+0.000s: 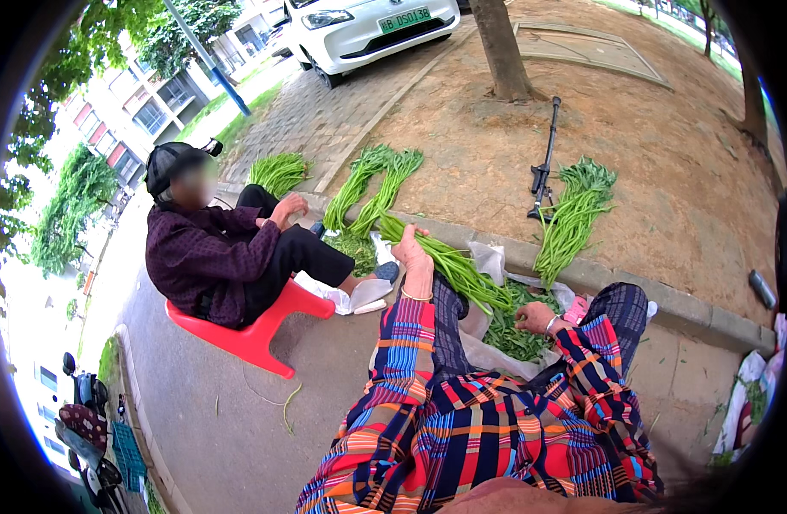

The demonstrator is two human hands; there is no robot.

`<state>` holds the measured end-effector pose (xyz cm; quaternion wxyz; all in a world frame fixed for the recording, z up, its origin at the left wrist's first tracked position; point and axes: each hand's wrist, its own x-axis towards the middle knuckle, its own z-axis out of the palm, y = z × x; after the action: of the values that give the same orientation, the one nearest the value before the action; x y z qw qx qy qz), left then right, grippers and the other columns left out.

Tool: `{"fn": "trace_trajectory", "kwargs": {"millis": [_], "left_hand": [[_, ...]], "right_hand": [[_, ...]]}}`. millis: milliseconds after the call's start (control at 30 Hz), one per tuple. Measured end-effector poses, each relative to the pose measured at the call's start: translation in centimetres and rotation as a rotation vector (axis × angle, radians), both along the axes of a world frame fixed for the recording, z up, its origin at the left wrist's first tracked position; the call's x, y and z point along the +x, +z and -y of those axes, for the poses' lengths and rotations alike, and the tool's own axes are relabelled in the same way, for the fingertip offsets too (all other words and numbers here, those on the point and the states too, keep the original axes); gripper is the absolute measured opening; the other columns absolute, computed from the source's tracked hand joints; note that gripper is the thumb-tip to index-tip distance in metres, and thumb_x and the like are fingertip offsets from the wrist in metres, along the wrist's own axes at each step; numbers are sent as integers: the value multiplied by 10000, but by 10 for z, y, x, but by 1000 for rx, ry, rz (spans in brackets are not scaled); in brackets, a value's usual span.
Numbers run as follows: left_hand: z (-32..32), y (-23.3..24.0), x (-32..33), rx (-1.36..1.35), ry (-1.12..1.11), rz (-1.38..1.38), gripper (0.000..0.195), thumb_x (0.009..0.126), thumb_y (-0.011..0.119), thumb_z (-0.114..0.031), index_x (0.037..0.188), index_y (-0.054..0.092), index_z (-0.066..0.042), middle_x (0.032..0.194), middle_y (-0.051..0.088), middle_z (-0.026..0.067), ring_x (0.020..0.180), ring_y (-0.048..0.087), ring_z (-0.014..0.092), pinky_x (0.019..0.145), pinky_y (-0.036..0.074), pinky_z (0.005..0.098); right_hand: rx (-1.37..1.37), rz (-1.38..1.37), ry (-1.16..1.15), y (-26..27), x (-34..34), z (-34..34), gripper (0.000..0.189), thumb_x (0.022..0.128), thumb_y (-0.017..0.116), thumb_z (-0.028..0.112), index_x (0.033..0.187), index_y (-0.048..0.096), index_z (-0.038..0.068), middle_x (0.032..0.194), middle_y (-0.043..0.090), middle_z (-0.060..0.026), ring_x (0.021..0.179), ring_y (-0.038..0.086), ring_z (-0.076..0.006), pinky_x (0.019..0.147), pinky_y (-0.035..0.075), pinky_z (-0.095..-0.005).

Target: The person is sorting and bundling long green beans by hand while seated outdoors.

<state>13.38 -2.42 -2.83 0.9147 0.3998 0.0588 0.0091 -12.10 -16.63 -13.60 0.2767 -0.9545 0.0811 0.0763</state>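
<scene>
My left hand (414, 257) grips a bundle of long green vegetable stems (464, 268) above my knees. The stems slant down to the right, their far ends near my right hand (536, 318). That hand has its fingers curled together over a heap of loose green leaves (512, 335); whether something is pinched in them cannot be made out. Beneath the leaves spreads a pale plastic sheet (486, 360) between my legs. Beyond it, a bundle of leafy stems (574, 215) lies across the kerb (676, 307).
At left a person (220, 257) sits on a red plastic stool (258, 331), a leaf pile (352, 250) by their feet. More stem bundles (374, 186) rest along the kerb. A black folded stand (545, 160) lies on the soil near a tree trunk (503, 51). A white car (374, 29) stands behind.
</scene>
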Motion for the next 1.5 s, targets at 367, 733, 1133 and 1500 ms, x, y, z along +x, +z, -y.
{"fn": "trace_trajectory", "kwargs": {"millis": [367,733,1133,1500], "left_hand": [[-3,-3,5,45,3,-14,89,665,591,-34,689,511,-3,592,523,76,470,526,194,446,448,310],[2,4,4,47,10,44,80,673,584,-37,695,517,-1,583,516,83,487,530,199,449,458,316],[14,27,-6,7,15,8,140,617,574,48,730,497,17,652,527,78,455,505,195,416,439,289],[18,20,4,23,13,71,79,647,577,3,677,505,0,577,521,88,452,525,202,430,452,293]], "right_hand": [[-8,49,32,-3,1,0,296,648,651,332,833,641,101,734,610,-144,715,581,-305,673,454,-385],[-22,80,7,2,0,0,328,645,653,343,850,643,87,714,614,-135,696,588,-285,671,458,-369],[45,92,-48,1,-12,6,299,660,652,302,849,631,71,588,595,-115,530,585,-233,584,463,-338],[10,50,-47,0,-11,6,313,645,644,333,840,641,88,721,616,-137,709,592,-285,666,462,-365]]}}
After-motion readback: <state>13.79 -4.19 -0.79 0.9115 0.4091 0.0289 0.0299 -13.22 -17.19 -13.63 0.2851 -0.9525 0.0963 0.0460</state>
